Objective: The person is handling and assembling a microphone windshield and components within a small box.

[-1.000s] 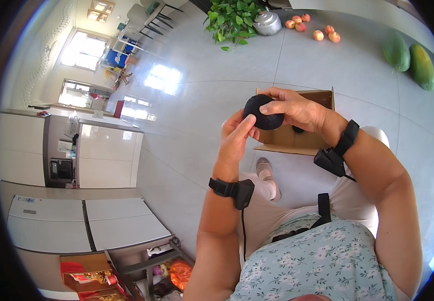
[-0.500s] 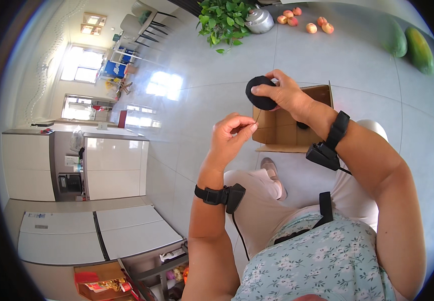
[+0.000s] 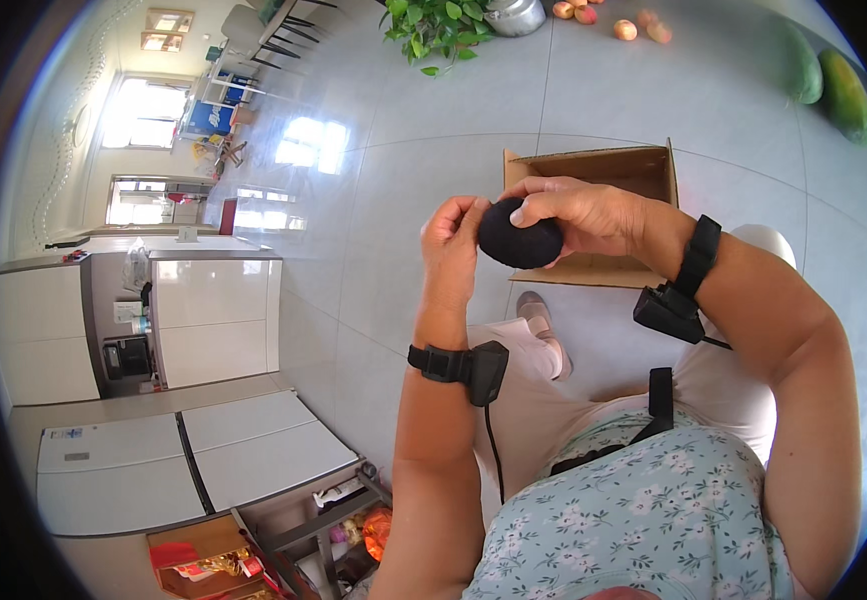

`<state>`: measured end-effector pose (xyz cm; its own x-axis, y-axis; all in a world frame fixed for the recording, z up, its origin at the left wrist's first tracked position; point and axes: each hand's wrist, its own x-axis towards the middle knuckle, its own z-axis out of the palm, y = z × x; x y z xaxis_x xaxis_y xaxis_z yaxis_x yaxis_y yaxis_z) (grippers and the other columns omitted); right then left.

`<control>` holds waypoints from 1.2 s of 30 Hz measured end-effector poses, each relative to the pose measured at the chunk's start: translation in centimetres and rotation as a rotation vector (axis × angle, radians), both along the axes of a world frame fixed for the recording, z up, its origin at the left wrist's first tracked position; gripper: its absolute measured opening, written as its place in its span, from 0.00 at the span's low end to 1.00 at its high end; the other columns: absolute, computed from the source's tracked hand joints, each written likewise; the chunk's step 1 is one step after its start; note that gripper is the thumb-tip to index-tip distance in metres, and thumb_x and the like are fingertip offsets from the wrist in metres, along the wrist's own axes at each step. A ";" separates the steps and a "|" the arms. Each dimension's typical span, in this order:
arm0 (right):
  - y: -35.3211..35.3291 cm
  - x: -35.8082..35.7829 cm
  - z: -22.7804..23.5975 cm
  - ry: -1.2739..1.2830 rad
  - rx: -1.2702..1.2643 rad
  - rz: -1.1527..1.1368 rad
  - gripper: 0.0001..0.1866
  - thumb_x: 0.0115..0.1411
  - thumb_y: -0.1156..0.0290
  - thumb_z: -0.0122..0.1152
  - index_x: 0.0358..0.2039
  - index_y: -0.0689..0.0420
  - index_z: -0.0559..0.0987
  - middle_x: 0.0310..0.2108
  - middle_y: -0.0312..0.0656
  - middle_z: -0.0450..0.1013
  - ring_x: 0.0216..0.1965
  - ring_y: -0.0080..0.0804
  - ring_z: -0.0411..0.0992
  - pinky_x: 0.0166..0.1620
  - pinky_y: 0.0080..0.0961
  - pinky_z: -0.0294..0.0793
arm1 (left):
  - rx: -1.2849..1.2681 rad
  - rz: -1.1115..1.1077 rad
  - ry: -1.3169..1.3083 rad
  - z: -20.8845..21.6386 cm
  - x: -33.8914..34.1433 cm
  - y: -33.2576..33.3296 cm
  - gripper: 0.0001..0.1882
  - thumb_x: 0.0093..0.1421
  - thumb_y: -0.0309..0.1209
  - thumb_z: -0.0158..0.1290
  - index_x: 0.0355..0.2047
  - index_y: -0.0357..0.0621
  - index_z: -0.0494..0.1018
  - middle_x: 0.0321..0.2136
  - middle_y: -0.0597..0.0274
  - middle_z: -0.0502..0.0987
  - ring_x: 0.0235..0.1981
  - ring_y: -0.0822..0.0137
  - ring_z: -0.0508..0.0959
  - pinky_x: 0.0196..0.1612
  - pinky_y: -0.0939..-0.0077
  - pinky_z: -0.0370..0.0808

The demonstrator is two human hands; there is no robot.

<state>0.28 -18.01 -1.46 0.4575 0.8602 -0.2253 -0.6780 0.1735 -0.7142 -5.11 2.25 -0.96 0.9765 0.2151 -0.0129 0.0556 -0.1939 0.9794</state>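
My right hand (image 3: 588, 215) grips a ball of black yarn (image 3: 519, 238) from its right side, thumb lying across the top. At the ball's left edge my left hand (image 3: 453, 232) is closed in a pinch on the yarn's thin strand, its fingertips touching or nearly touching the ball. The strand itself is too fine to make out now. Beneath and behind my right hand stands an open cardboard box (image 3: 593, 165) on the floor; my hand and forearm hide much of its inside.
Toward the far side of the grey tiled floor (image 3: 433, 150) are a leafy potted plant (image 3: 438, 30), a metal kettle (image 3: 515, 15), several peaches (image 3: 625, 30) and two large green melons (image 3: 843, 97). White cabinets (image 3: 218, 310) line the left. My shoe (image 3: 535, 310) is below the box.
My hands have come together: the left has risen to the ball's edge, and the ball has moved lower. The strand seen between them no longer shows. The view has shifted slightly.
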 end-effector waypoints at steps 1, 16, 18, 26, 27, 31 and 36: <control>0.0 0.1 -0.1 0.003 -0.002 -0.002 0.32 0.51 0.58 0.67 0.54 0.57 0.68 0.45 0.44 0.69 0.42 0.34 0.72 0.40 0.30 0.76 | -0.036 -0.020 0.008 0.0 -0.1 0.0 0.06 0.64 0.27 0.54 0.32 0.38 0.77 0.23 0.70 0.75 0.21 0.80 0.69 0.24 0.84 0.66; 1.2 2.0 -2.3 0.034 -0.177 -0.547 0.37 0.49 0.59 0.69 0.54 0.61 0.64 0.49 0.49 0.67 0.47 0.34 0.71 0.48 0.32 0.74 | 0.250 -0.362 0.074 0.8 -1.5 -1.6 0.04 0.61 0.27 0.59 0.31 0.38 0.78 0.22 0.70 0.74 0.20 0.79 0.68 0.24 0.84 0.67; 1.4 1.8 -2.6 -0.014 -0.241 -0.552 0.38 0.47 0.59 0.70 0.55 0.61 0.64 0.49 0.49 0.67 0.46 0.34 0.71 0.47 0.32 0.74 | 0.238 -0.385 0.058 1.1 -1.7 -1.8 0.04 0.60 0.26 0.59 0.32 0.38 0.78 0.22 0.70 0.74 0.20 0.79 0.68 0.24 0.84 0.67; 1.2 -0.3 -2.4 -0.174 -0.325 -0.209 0.38 0.46 0.63 0.69 0.56 0.59 0.63 0.46 0.47 0.68 0.45 0.34 0.71 0.43 0.32 0.75 | 0.068 -0.118 -0.011 0.0 -1.1 0.6 0.05 0.60 0.27 0.61 0.32 0.39 0.78 0.22 0.71 0.74 0.20 0.79 0.69 0.23 0.84 0.67; 1.0 -0.7 -2.4 -0.176 -0.324 -0.212 0.38 0.46 0.63 0.69 0.56 0.59 0.63 0.46 0.47 0.68 0.45 0.34 0.71 0.43 0.32 0.75 | 0.069 -0.120 -0.013 -0.1 -1.0 0.5 0.05 0.60 0.27 0.61 0.32 0.39 0.78 0.22 0.71 0.74 0.20 0.79 0.69 0.23 0.84 0.67; 0.7 -0.9 -2.3 0.073 -0.091 -0.133 0.34 0.50 0.63 0.66 0.56 0.58 0.64 0.46 0.45 0.69 0.45 0.35 0.72 0.45 0.33 0.75 | 0.029 -0.043 0.012 -0.5 -0.7 0.2 0.05 0.62 0.28 0.58 0.32 0.39 0.78 0.21 0.70 0.74 0.20 0.79 0.69 0.22 0.84 0.67; 0.4 -0.7 -1.6 0.180 0.103 -0.123 0.27 0.53 0.64 0.64 0.52 0.57 0.68 0.46 0.44 0.70 0.46 0.35 0.72 0.46 0.34 0.76 | 0.046 0.033 0.055 -1.2 -0.1 0.4 0.06 0.65 0.28 0.56 0.32 0.40 0.78 0.21 0.69 0.75 0.20 0.79 0.70 0.22 0.83 0.68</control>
<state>-0.44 -17.62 -3.02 0.5203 0.8233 -0.2267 -0.7622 0.3280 -0.5580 -5.17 2.69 -2.19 0.9671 0.2484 -0.0552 0.1157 -0.2358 0.9649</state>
